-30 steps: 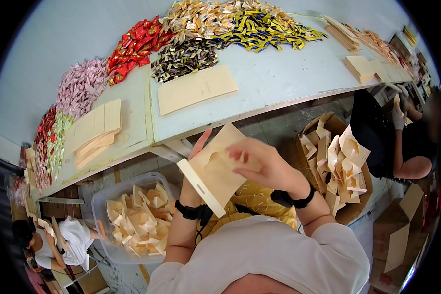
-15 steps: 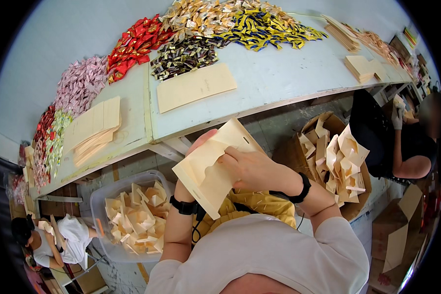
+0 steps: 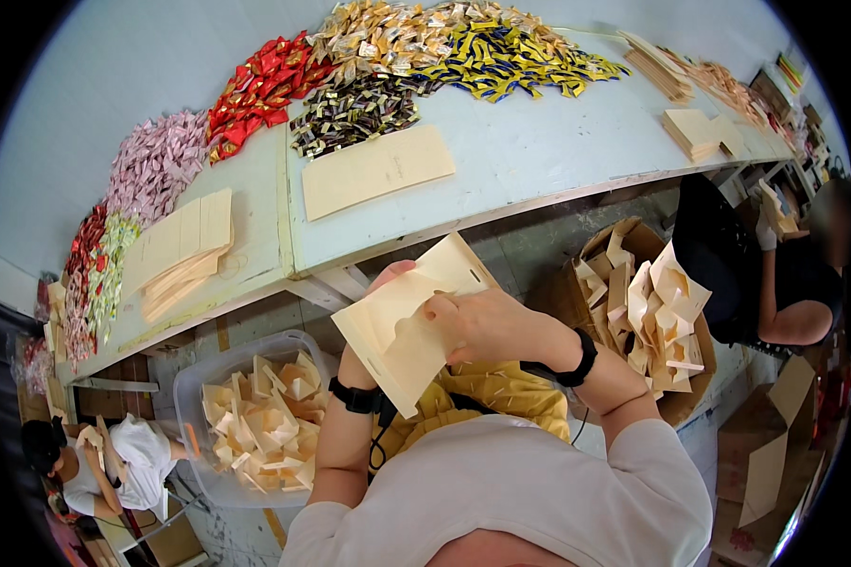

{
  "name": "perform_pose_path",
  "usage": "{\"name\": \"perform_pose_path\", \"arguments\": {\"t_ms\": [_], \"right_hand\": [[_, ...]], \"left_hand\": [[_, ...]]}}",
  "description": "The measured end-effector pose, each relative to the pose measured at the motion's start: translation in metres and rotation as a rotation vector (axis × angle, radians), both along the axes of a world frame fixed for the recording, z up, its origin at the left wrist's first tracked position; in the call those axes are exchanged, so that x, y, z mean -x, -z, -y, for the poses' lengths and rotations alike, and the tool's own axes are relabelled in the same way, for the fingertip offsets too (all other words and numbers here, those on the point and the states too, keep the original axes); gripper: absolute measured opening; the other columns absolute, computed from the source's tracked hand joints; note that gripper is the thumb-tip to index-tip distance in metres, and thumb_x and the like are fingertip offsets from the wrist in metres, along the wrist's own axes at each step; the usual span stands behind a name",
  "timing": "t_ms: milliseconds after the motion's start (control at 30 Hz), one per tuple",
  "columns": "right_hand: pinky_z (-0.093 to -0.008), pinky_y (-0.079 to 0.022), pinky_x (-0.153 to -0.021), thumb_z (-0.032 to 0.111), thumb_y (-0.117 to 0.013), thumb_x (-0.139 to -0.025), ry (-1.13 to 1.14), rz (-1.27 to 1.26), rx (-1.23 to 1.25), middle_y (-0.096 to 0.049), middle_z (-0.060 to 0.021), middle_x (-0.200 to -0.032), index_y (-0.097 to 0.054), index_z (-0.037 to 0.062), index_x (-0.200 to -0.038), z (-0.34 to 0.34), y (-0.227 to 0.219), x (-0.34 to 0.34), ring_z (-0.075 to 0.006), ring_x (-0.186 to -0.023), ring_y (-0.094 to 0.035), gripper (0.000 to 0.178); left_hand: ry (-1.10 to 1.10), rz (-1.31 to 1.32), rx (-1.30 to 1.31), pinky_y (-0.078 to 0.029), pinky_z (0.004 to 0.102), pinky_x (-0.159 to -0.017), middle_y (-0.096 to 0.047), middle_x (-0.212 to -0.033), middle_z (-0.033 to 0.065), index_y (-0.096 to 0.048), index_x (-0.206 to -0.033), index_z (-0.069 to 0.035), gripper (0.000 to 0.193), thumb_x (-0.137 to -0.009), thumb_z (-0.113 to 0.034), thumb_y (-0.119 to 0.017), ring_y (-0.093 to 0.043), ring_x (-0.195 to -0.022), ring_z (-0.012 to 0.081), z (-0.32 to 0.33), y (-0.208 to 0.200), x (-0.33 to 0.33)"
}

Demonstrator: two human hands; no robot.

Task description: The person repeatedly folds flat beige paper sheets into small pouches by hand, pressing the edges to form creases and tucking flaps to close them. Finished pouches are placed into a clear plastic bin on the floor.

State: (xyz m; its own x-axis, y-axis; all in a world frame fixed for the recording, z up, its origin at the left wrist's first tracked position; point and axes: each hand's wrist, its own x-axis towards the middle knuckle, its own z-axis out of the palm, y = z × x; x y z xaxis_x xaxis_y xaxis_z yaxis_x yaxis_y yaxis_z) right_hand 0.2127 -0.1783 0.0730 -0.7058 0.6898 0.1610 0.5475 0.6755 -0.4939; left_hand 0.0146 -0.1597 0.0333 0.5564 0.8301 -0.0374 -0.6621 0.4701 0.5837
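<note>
A cream card piece (image 3: 402, 326) with a curved cut-out and a small slot near its edge is tilted in front of my chest. My left hand (image 3: 389, 276) holds it from behind at its far left side; most of those fingers are hidden by the card. Curled over the middle, at the cut-out, are the fingers of my right hand (image 3: 487, 326), gripping the card there. A mustard-yellow cloth (image 3: 511, 387) with small cream scraps on it lies across my lap, below the card.
On the long table (image 3: 501, 156) are flat card stacks (image 3: 378, 170) and heaps of wrapped sweets (image 3: 246, 94). Folded card pieces fill a clear plastic tub (image 3: 187, 406) at left and a cardboard box (image 3: 563, 298) at right. Two people work nearby, one each side.
My right fingers have curled tighter at the cut-out, and the card has tipped slightly. The person on the right has raised a card piece between the hands.
</note>
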Motion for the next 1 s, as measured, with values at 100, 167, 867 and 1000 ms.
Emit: {"name": "perform_pose_path", "arguments": {"t_ms": [100,167,867,1000], "right_hand": [[-0.0386,-0.050,-0.067,0.019,-0.082,-0.067,0.009,-0.013,-0.011,-0.063,-0.0148,-0.092,-0.047,0.0011,-0.112,0.002,0.001,-0.002,-0.0326,-0.084,-0.065,0.059],[-0.0388,-0.050,-0.068,0.020,-0.082,-0.068,0.003,-0.026,-0.022,-0.064,-0.0149,-0.091,-0.047,0.0013,-0.111,0.002,0.001,-0.002,-0.0329,-0.085,-0.065,0.059],[-0.0392,-0.052,-0.078,0.017,-0.084,-0.063,0.137,-0.065,-0.008,-0.058,-0.0150,-0.109,-0.055,0.0037,-0.111,0.002,-0.018,-0.023,-0.0316,-0.103,-0.059,0.058],[-0.0413,-0.048,-0.092,0.012,-0.086,-0.059,0.073,-0.195,-0.119,-0.049,-0.0158,-0.124,-0.057,0.0039,-0.108,-0.002,-0.025,-0.027,-0.0372,-0.118,-0.049,0.058]], "left_hand": [[-0.039,-0.026,-0.018,-0.056,0.0345,-0.083,-0.058,-0.118,0.0134,-0.042,-0.131,-0.011,0.034,-0.098,-0.017,-0.050,-0.062,-0.103,0.0233,0.002,-0.003,-0.002],[-0.054,-0.021,-0.020,-0.056,0.0346,-0.085,-0.058,-0.118,0.0138,-0.041,-0.131,-0.010,0.035,-0.098,-0.016,-0.050,-0.061,-0.104,0.0238,0.003,-0.003,-0.002],[0.232,0.396,0.439,-0.057,0.0407,-0.083,-0.062,-0.119,0.0183,-0.049,-0.130,-0.013,0.036,-0.098,-0.030,-0.047,-0.065,-0.104,0.0319,-0.007,-0.009,0.007],[0.411,0.461,0.470,-0.055,0.0443,-0.090,-0.056,-0.130,0.0197,-0.039,-0.141,-0.011,0.045,-0.100,-0.028,-0.045,-0.061,-0.112,0.0338,-0.028,0.015,0.010]]}}
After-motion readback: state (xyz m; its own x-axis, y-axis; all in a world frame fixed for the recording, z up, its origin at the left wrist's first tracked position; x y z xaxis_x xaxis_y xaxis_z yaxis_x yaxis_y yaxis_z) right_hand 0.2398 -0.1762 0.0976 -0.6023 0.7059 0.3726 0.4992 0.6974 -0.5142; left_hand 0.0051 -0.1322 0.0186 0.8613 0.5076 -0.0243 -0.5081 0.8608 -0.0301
